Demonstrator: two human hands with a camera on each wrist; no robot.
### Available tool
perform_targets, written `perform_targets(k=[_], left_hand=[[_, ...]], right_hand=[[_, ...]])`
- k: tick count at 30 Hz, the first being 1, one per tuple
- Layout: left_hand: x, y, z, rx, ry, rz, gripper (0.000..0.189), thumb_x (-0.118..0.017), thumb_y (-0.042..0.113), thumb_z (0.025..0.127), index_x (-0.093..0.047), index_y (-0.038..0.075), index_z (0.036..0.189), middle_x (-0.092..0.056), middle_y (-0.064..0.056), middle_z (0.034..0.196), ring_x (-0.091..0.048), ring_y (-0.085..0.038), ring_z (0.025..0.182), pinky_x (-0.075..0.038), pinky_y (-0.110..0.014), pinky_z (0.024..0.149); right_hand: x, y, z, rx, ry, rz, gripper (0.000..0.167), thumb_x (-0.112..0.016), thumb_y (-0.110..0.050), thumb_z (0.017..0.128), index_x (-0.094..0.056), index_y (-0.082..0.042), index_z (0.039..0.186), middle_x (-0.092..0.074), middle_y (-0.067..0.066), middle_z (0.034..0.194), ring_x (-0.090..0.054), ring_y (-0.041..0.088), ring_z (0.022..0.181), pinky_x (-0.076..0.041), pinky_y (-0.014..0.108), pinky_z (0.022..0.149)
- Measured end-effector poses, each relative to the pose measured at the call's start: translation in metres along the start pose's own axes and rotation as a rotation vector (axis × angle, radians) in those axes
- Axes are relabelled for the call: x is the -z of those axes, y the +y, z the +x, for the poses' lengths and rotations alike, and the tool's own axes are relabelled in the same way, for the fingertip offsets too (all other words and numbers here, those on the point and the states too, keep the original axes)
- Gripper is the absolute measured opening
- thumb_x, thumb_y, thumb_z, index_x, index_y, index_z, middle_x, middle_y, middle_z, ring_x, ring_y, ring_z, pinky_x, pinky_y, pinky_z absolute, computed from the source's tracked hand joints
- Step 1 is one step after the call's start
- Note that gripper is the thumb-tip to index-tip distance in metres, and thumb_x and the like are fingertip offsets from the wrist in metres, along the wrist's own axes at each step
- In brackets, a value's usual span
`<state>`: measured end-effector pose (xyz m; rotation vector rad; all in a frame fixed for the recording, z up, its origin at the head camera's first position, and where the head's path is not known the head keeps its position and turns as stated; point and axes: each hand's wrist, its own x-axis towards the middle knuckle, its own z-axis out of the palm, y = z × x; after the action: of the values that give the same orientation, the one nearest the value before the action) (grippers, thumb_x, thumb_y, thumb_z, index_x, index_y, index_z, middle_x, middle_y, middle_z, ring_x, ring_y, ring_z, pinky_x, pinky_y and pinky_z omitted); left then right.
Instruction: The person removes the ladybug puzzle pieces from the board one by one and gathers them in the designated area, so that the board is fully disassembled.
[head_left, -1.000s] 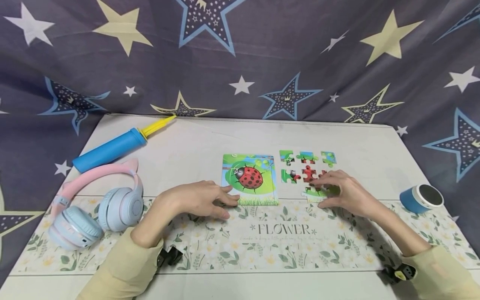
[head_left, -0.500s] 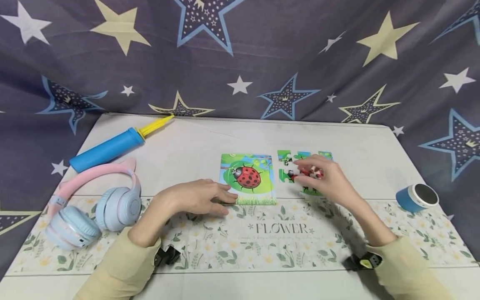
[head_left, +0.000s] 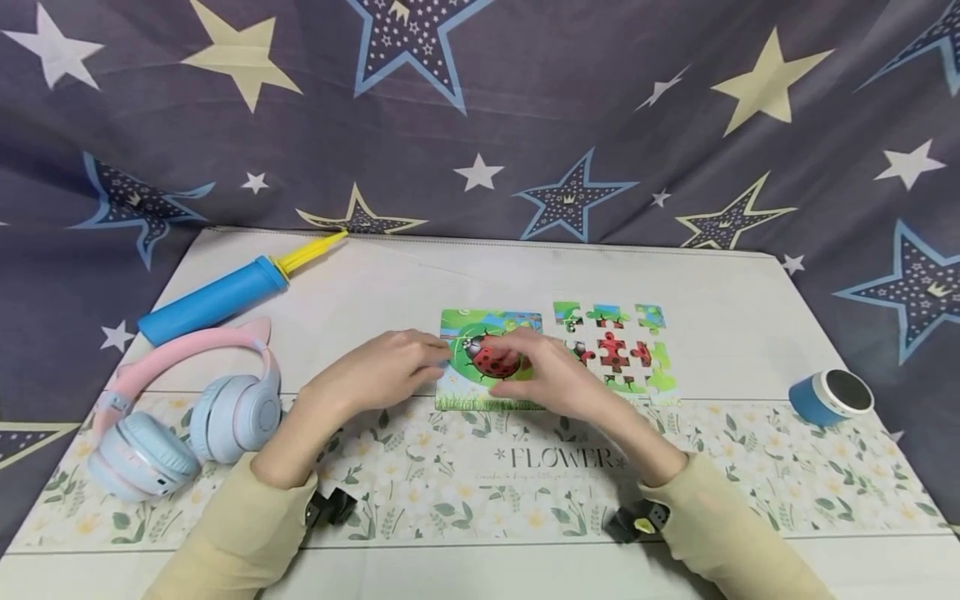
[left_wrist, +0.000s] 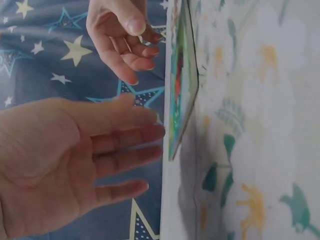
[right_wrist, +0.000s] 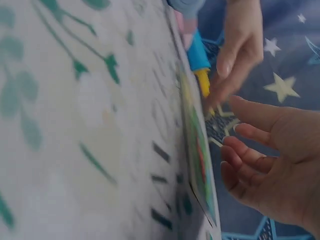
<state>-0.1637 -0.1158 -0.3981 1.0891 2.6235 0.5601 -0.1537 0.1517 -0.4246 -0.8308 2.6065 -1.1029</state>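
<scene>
A square ladybug picture puzzle [head_left: 468, 390] lies flat on the table. At its left edge is my left hand [head_left: 382, 368], its fingers fairly straight and the tips close to the edge in the left wrist view [left_wrist: 55, 165]; contact is hard to tell. Over the picture's right part hovers my right hand [head_left: 555, 379], partly covering the ladybug. In the right wrist view the right hand's fingers [right_wrist: 245, 155] are loosely bent with nothing between them. Right of the picture, several loose jigsaw pieces [head_left: 613, 353] lie spaced in rows; my right hand partly hides the left ones.
Pink and blue cat-ear headphones [head_left: 236, 417] lie at the left, with a blue and yellow hand pump [head_left: 217, 298] behind them. A blue and white cylinder [head_left: 828, 398] stands at the right. A flower-print mat [head_left: 540, 508] covers the front, and a starry curtain [head_left: 420, 158] hangs behind.
My right hand has swung left from the loose pieces to above the ladybug picture, uncovering most of the pieces. My left hand has drawn slightly left, with its fingers raised from the picture's lower-left corner.
</scene>
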Motion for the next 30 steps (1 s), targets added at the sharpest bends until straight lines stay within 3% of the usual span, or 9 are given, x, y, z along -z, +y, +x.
perform_targets(k=[3,7,12,14,16,19,23,26,30], left_hand=[[-0.001,-0.002,-0.001,0.063,-0.041,0.035,0.046,-0.056,0.013,0.106,-0.052,0.004,0.151,-0.053,-0.022,0.154,-0.050,-0.041,0.144,-0.041,-0.055,0.119],[-0.001,-0.003,-0.001,0.132,-0.106,0.030,0.052,-0.053,0.017,0.107,-0.043,0.010,0.158,-0.045,-0.028,0.157,-0.047,-0.045,0.144,-0.040,-0.059,0.119],[-0.001,-0.003,0.001,0.185,-0.168,0.015,0.054,-0.052,0.020,0.109,-0.039,0.014,0.160,-0.040,-0.031,0.159,-0.045,-0.046,0.145,-0.039,-0.060,0.119],[-0.001,-0.003,0.001,0.199,-0.188,0.006,0.054,-0.051,0.021,0.109,-0.037,0.015,0.161,-0.038,-0.031,0.160,-0.044,-0.047,0.146,-0.039,-0.060,0.119],[-0.001,-0.002,0.001,0.208,-0.201,-0.001,0.055,-0.051,0.022,0.109,-0.037,0.015,0.161,-0.036,-0.031,0.162,-0.043,-0.047,0.147,-0.039,-0.061,0.119],[-0.001,-0.002,0.001,0.221,-0.210,-0.012,0.055,-0.051,0.023,0.109,-0.036,0.016,0.161,-0.034,-0.031,0.163,-0.041,-0.047,0.148,-0.038,-0.062,0.119],[-0.002,-0.002,0.001,0.227,-0.211,-0.014,0.055,-0.051,0.023,0.109,-0.036,0.016,0.161,-0.034,-0.030,0.163,-0.041,-0.048,0.148,-0.037,-0.062,0.119],[-0.002,-0.003,0.001,0.231,-0.208,-0.017,0.055,-0.051,0.023,0.109,-0.036,0.016,0.161,-0.034,-0.030,0.163,-0.041,-0.047,0.148,-0.037,-0.062,0.119],[-0.003,-0.003,0.001,0.233,-0.206,-0.021,0.055,-0.051,0.023,0.109,-0.037,0.016,0.161,-0.034,-0.030,0.163,-0.041,-0.047,0.148,-0.037,-0.062,0.119]], right_hand=[[-0.010,-0.003,0.005,0.016,-0.039,-0.052,0.060,-0.085,-0.023,0.086,-0.063,-0.011,0.140,-0.069,0.007,0.120,-0.066,0.021,0.103,-0.059,0.039,0.089],[-0.019,-0.005,0.011,0.020,-0.054,-0.143,0.062,-0.086,-0.030,0.084,-0.065,-0.012,0.139,-0.069,0.005,0.121,-0.065,0.019,0.108,-0.057,0.039,0.094],[-0.024,-0.007,0.014,-0.002,-0.057,-0.207,0.062,-0.087,-0.032,0.083,-0.066,-0.012,0.138,-0.069,0.008,0.135,-0.055,0.033,0.139,-0.045,0.052,0.117],[-0.026,-0.008,0.015,-0.014,-0.055,-0.220,0.062,-0.088,-0.031,0.082,-0.066,-0.011,0.137,-0.068,0.009,0.138,-0.050,0.035,0.144,-0.041,0.054,0.120],[-0.026,-0.009,0.016,-0.026,-0.053,-0.227,0.063,-0.088,-0.030,0.081,-0.067,-0.011,0.137,-0.070,0.009,0.134,-0.057,0.033,0.137,-0.047,0.051,0.115],[-0.027,-0.011,0.017,-0.034,-0.044,-0.234,0.065,-0.089,-0.028,0.079,-0.067,-0.010,0.137,-0.071,0.008,0.120,-0.065,0.024,0.112,-0.057,0.040,0.096],[-0.028,-0.012,0.018,-0.033,-0.046,-0.241,0.066,-0.090,-0.026,0.079,-0.066,-0.009,0.139,-0.065,0.004,0.105,-0.053,0.014,0.086,-0.049,0.027,0.073],[-0.028,-0.013,0.018,-0.042,-0.052,-0.242,0.071,-0.090,-0.025,0.079,-0.063,-0.009,0.142,-0.063,0.004,0.107,-0.048,0.013,0.084,-0.044,0.024,0.071],[-0.028,-0.014,0.019,-0.057,-0.055,-0.238,0.073,-0.090,-0.025,0.078,-0.062,-0.010,0.144,-0.064,0.004,0.110,-0.055,0.014,0.089,-0.050,0.026,0.075]])
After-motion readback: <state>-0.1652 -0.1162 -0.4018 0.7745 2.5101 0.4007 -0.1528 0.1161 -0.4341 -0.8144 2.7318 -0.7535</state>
